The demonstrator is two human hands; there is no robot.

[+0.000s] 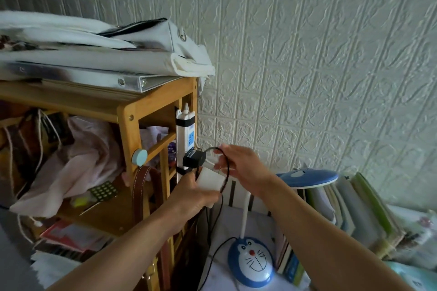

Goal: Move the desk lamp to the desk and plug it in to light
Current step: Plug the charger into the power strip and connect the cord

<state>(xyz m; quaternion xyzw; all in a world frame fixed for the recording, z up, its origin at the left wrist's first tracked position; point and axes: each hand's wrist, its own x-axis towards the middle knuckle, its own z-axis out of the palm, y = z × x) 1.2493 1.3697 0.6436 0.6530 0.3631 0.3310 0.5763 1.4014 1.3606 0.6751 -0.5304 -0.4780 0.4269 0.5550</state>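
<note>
- My left hand [196,194] has its fingers closed around a white adapter [211,179].
- My right hand [243,168] pinches the black cord [225,168] beside the power strip [185,134].
- The lamp [251,260] stands on the worktop [217,274].

Probably home study corner: cluttered wooden shelf [123,111], book row [354,215], cartoon desk lamp [250,260], embossed wallpaper [307,54].

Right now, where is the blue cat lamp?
In the head view, the lamp stands low and right of centre on the desk, between the wooden shelf and the row of books.
</note>
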